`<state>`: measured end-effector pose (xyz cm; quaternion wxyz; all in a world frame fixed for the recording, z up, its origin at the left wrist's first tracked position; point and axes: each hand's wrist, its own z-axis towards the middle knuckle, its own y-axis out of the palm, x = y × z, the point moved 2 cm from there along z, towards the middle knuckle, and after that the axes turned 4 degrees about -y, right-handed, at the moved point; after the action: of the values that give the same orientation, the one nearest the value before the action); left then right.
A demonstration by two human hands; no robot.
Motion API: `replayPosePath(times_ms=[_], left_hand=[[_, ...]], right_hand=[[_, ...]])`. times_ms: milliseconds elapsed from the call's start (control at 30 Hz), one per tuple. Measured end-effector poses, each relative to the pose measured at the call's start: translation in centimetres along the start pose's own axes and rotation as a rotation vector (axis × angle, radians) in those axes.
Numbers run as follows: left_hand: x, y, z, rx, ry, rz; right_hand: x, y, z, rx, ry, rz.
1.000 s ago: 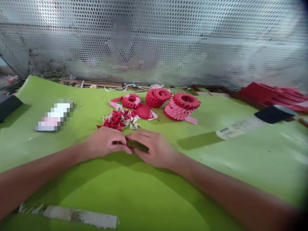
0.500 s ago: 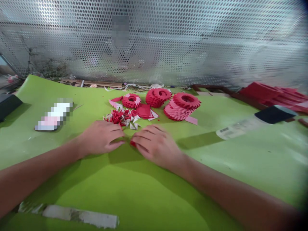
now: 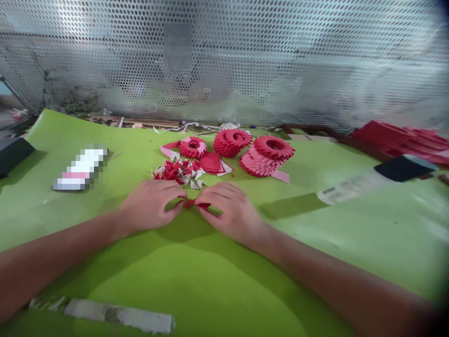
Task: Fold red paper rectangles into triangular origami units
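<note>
Between my two hands is a small red folded paper piece (image 3: 190, 203). My left hand (image 3: 151, 204) pinches its left end between thumb and forefinger. On the other side my right hand (image 3: 228, 209) grips the same paper with thumb and fingers, hiding part of it. Just beyond the fingers lies a heap of small folded red and white paper pieces (image 3: 173, 172). Beside the heap sits a stack of red paper rectangles (image 3: 211, 162). Behind stand a small red and pink paper ring (image 3: 192, 147), a red folded-paper coil (image 3: 229, 142) and a taller pink and red one (image 3: 265, 157).
A phone with a blurred screen (image 3: 81, 169) lies at left, near a dark box (image 3: 14, 156). At right, a clear bottle with a dark cap (image 3: 354, 185) lies on the green mat (image 3: 196, 285). Red paper stacks (image 3: 393, 140) sit far right; a perforated metal panel (image 3: 245, 61) rises behind.
My left hand has moved right and closed its fingertips on the red paper. More of the paper now shows between the hands. The view has shifted slightly.
</note>
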<state>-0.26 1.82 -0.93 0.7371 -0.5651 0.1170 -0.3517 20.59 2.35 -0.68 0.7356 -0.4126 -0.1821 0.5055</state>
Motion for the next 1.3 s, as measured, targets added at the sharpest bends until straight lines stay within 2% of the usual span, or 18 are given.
replayPosePath(times_ms=[167,367,633,800,1133,1300], left_hand=[[0.2,-0.1,0.1,-0.057,0.131,0.06],[0.3,0.2,-0.1,-0.083,0.27,0.101],[0.0,0.3,0.1,-0.147,0.251,0.08],[-0.1,0.4,-0.1,-0.13,0.25,0.055],[-0.5,0.7,-0.2,-0.15,0.239,0.052],[-0.4,0.6,-0.1,-0.155,0.217,0.013]], right_hand=[[0.3,0.6,0.0,-0.161,0.036,0.034],[0.7,0.3,0.0,-0.212,0.091,0.074],[1.3,-0.5,0.3,-0.281,0.117,0.127],[2.5,-0.3,0.3,-0.346,0.168,0.23],[3.7,0.7,0.5,-0.24,0.437,0.361],[3.9,1.2,0.4,-0.181,0.464,0.321]])
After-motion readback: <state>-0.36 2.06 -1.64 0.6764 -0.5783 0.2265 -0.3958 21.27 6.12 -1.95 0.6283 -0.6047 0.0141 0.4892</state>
